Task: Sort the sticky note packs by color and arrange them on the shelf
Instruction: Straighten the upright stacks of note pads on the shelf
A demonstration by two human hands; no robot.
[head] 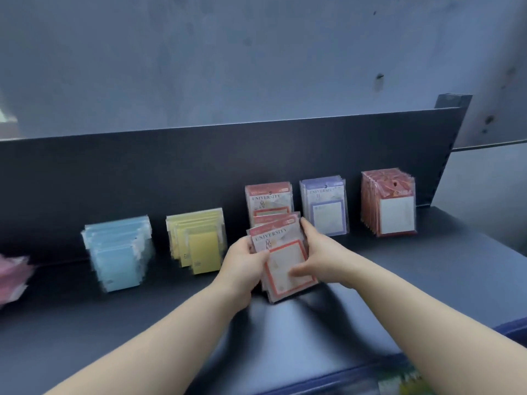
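both hands are on the red-bordered university packs (282,260), a small fanned bundle held upright with its bottom edge resting on the shelf (399,269) just in front of the middle of the back wall. the left hand (242,258) clasps the bundle's left edge, thumb across the front near the top. the right hand (316,252) wraps the right edge, fingers up at the top right corner and thumb lying over the white window. so each grip is closed on the same bundle, one on either side.

the relation that matters: straight behind the bundle, toward the back wall, stands the matching red university stack (269,203), leaning on that wall. the held packs lie directly in front of it and overlap its lower part, long axis upright but tilted a little, tops splayed to the right. neither hand is clearly nearer; it looks like a two-handed push back, after squaring the fan.

the packs look like clear sleeves, glossy and slippery by my guess, with a red header, printed lettering and a red-framed white pad.

along the wall, left to right: blue packs (118,252), yellow packs (196,240), the red stack, purple university packs (323,206), then dark red packs (389,202) toward the right end. something pink (12,277) sits blurred at the left edge.
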